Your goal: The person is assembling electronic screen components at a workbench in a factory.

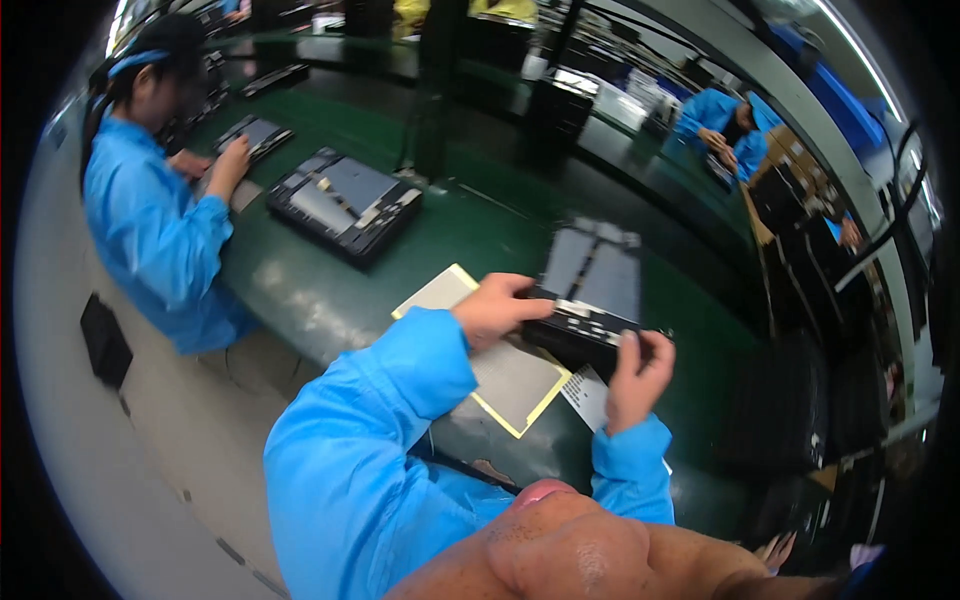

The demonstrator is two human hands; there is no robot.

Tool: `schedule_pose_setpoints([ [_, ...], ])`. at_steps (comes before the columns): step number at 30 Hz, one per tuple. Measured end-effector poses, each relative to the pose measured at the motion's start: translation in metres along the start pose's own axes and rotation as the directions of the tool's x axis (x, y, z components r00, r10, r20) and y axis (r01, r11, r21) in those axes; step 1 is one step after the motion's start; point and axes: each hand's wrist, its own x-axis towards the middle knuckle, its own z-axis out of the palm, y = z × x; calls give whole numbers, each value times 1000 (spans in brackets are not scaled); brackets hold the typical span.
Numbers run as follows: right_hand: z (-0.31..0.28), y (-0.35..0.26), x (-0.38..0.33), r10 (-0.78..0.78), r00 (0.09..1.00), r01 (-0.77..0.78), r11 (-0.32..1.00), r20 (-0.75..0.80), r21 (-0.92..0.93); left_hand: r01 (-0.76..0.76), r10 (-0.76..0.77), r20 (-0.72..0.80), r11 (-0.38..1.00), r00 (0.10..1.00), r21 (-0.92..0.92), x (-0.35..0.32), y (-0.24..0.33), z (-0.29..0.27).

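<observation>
In front of me is a dark, flat, open-backed device like a tablet (pixel 590 275), with grey battery panels, a dark strip down its middle and a circuit board along the near edge. It appears to lie on a thick black stack of similar pieces. My left hand (pixel 495 312) grips its near left corner, thumb on top. At the near right corner my right hand (pixel 638 378) pinches the edge between thumb and fingers. Beneath my left wrist lies a grey sheet with yellow edges (pixel 515 390). A white printed paper (pixel 588 395) sits beside it, partly under the stack.
Another stack of open tablets (pixel 345 205) stands on the green table (pixel 300 290) to the left. Beyond it a co-worker in blue (pixel 160 220) handles a similar device. A second co-worker (pixel 730 130) works at the far right. Dark stacked trays (pixel 775 400) stand at right.
</observation>
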Motion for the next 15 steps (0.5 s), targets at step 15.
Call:
schedule_pose_setpoints([
  [15,-65,10,45,-193,981,188,902,27,-388,-242,398,-66,672,915,700,24,-24,-19],
])
